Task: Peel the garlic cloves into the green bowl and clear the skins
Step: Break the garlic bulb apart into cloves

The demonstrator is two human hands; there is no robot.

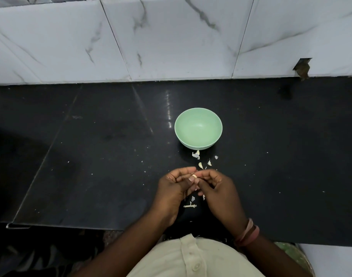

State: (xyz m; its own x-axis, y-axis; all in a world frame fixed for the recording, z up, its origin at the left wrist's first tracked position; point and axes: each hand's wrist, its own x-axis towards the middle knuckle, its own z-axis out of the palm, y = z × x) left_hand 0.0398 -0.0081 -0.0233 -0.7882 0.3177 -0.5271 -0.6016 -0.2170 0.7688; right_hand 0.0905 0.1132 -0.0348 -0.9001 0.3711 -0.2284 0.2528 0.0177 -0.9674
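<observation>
Both hands meet over the black counter [91,136], just in front of the person's body. The left hand [174,187] and right hand [217,186] have their fingers curled inward, fingertips together, pinching a small clove [193,176] between them; only a pale sliver of it shows, so how much skin remains on it is hard to tell. The right wrist wears bangles [248,233].

The green bowl [198,128] stands upright farther back on the counter, apart from the hands, and looks empty inside. Between bowl and hands lie 3 loose cloves [200,165] mixed with scraps of skin [195,155]. More skins [190,205] lie on the counter below the hands. A marble-tiled wall [171,37] rises behind the counter.
</observation>
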